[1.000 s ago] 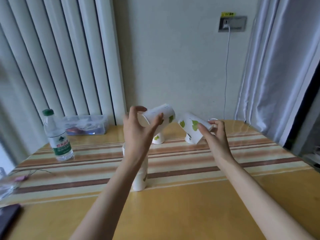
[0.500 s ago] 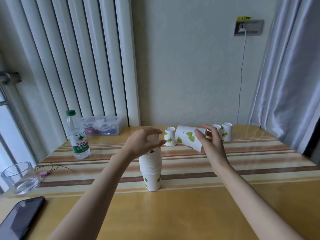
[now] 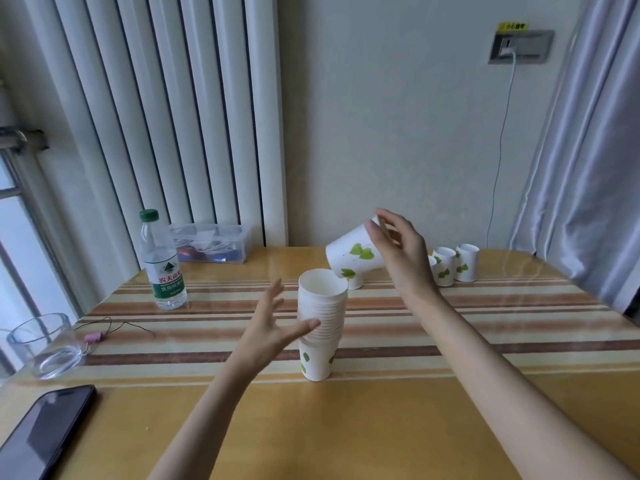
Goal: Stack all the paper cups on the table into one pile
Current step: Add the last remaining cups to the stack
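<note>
A pile of white paper cups with green leaf prints [image 3: 322,323] stands upright in the middle of the table. My left hand [image 3: 273,327] is open beside it, thumb touching the pile's left side. My right hand [image 3: 401,254] holds one more leaf-print cup [image 3: 353,258] tilted on its side, above and just right of the pile's rim. Behind that cup another cup [image 3: 355,280] stands mostly hidden. Loose cups [image 3: 444,266] stand at the back right, one of them [image 3: 467,263] beside the curtain.
A water bottle [image 3: 162,265] and a clear plastic box [image 3: 211,242] stand at the back left. A glass bowl [image 3: 45,344], a thin wire with a pink clip [image 3: 93,337] and a dark phone [image 3: 41,431] lie at the left. A curtain hangs at the right.
My left hand has let go of the cup it set on the pile and dropped to the pile's side, fingers spread. My right hand has lifted its tilted cup toward the pile.
</note>
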{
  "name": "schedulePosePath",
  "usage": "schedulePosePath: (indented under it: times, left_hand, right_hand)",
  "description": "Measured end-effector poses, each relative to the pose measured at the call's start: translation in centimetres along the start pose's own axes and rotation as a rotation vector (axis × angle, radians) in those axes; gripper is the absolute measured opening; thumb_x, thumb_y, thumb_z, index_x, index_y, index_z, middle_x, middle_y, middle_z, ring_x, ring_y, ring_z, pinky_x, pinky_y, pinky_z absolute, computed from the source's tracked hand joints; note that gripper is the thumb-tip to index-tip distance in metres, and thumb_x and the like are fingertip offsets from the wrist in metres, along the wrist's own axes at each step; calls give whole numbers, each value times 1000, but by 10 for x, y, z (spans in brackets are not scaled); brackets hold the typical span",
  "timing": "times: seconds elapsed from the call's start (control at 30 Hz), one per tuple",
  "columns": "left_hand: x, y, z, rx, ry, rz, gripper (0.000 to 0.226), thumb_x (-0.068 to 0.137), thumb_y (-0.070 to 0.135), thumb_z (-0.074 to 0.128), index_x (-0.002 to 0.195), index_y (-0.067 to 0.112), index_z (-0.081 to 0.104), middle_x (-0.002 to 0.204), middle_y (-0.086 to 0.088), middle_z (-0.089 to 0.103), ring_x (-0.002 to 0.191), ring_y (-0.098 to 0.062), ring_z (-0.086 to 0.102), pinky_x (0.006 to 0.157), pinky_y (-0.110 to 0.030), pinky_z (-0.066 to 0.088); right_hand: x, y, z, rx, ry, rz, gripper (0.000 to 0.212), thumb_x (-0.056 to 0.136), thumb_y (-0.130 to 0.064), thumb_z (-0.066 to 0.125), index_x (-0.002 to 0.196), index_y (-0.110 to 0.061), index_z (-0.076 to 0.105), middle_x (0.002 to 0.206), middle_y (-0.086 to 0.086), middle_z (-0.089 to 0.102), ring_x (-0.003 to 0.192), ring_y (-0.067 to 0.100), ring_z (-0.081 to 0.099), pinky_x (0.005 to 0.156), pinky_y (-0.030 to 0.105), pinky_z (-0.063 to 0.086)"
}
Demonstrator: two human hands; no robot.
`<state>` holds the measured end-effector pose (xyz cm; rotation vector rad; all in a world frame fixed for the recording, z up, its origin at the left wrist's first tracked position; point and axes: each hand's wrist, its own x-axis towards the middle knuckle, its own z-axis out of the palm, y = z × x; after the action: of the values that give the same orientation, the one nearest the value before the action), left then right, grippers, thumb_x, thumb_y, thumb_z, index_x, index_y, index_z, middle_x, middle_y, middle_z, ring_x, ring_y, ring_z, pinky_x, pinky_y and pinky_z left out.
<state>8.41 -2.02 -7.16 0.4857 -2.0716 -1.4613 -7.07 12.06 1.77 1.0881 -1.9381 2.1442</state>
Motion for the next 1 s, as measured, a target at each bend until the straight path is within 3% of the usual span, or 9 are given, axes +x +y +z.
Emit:
schedulePosePath:
  times: [0.1, 0.2, 0.3, 0.4, 0.57, 0.67, 0.73, 0.87, 1.0]
  left_hand:
    - [-6, -19, 4, -12, -56, -13, 93, 57, 52, 77, 137, 25, 37, 137, 10, 45, 130, -15, 43, 80, -13, 44]
    - [-8, -25, 7, -44, -82, 4, 72, 59, 54, 73, 124, 34, 50, 132, 10, 54, 123, -11, 49, 73, -11, 48]
    - [-8, -28, 11, -80, -87, -14, 67, 62, 52, 74, 124, 34, 53, 126, 12, 59, 118, -11, 55, 82, -23, 52]
    - [-8, -32, 12, -91, -68, -8, 62, 66, 49, 74, 123, 36, 53, 124, 13, 62, 115, -7, 58, 92, -34, 52]
    - [-10, -35, 15, -108, -56, 11, 59, 72, 43, 72, 126, 34, 53, 124, 13, 62, 113, -2, 58, 94, -34, 51]
    - [-11, -32, 17, -124, -12, 21, 58, 69, 44, 73, 123, 35, 55, 120, 13, 64, 108, -3, 61, 80, -32, 57]
    - [-5, -32, 14, -127, 58, 36, 60, 69, 41, 72, 124, 28, 55, 118, 8, 63, 106, -9, 60, 69, -26, 58]
    - [19, -35, 3, -81, 145, 64, 55, 77, 29, 72, 127, 16, 52, 117, 0, 64, 104, -11, 60, 75, -16, 49]
    - [29, -40, 2, -64, 173, 44, 42, 83, 17, 67, 122, 20, 50, 105, 7, 62, 91, -6, 58, 59, -11, 51]
  right_hand:
    - [5, -10, 23, -149, -130, -94, 45, 79, -40, 63, 120, -21, 59, 121, -7, 53, 115, 6, 50, 99, 21, 37]
    - [6, -9, 40, -311, -376, -60, 49, 80, -44, 64, 122, -20, 59, 123, -1, 55, 119, 13, 51, 102, 29, 39]
    - [1, -2, 49, -519, -599, -108, 53, 82, -52, 56, 125, -21, 57, 129, 0, 54, 124, 14, 46, 105, 31, 35]
    - [-12, 13, 54, -634, -704, -152, 48, 90, -52, 41, 128, -26, 54, 136, -6, 50, 130, 12, 37, 108, 31, 28]
    - [-23, 31, 57, -635, -614, -244, 46, 91, -49, 42, 130, -27, 52, 136, -8, 51, 129, 14, 40, 109, 35, 31]
    - [-24, 34, 53, -426, -514, -151, 48, 91, -46, 45, 132, -21, 50, 142, -5, 46, 134, 10, 36, 112, 27, 23]
    - [-27, 42, 42, -234, -347, -32, 43, 91, -42, 44, 127, -19, 53, 136, -3, 48, 131, 11, 40, 112, 31, 29]
    - [-45, 75, 3, -200, -222, 131, 16, 95, -29, 45, 107, -25, 54, 121, 2, 54, 106, -4, 55, 87, 11, 39]
    - [-63, 109, -34, -271, -152, 208, 13, 94, -27, 47, 103, -24, 56, 120, 5, 57, 114, 16, 53, 92, 24, 37]
